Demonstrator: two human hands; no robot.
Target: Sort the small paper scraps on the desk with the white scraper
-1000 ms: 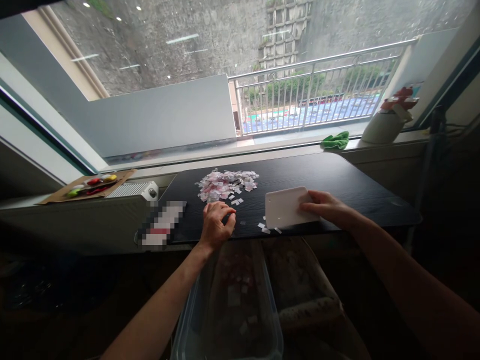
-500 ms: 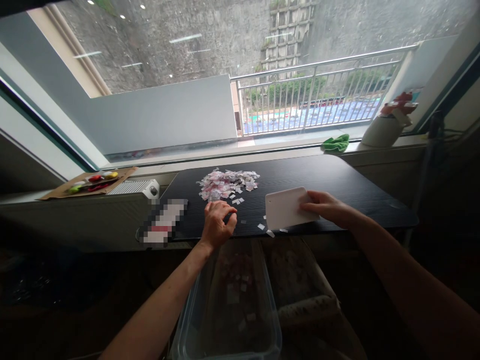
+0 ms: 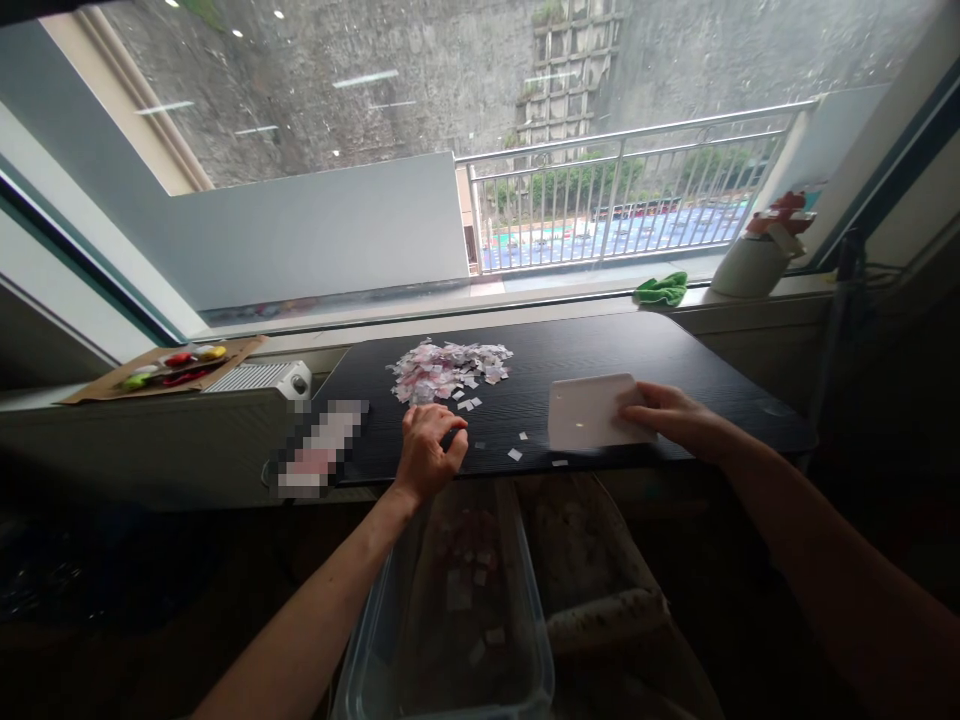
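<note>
A loose pile of small white and pinkish paper scraps [image 3: 450,368] lies on the black tabletop [image 3: 585,345]. Just in front of it rests my left hand [image 3: 433,445], fingers curved and thumb apart from the index finger, with nothing visible in it. My right hand [image 3: 667,415] grips the right edge of a flat white plastic scraper [image 3: 589,412], tilted over the table's front part. A few stray scraps [image 3: 514,454] lie left of the scraper, and one is at the front edge.
Below the table edge stands a clear plastic bin [image 3: 544,640] with scraps inside, beside a stained sack [image 3: 600,610]. A green cloth [image 3: 661,289] and a pale jug-like container [image 3: 750,265] sit on the sill. At left are a radiator [image 3: 281,382] and cardboard [image 3: 97,383].
The scraper in my right hand has moved slightly right, away from the stray scraps. A scrap at the table's front edge is gone from there. My left hand stays by the pile.
</note>
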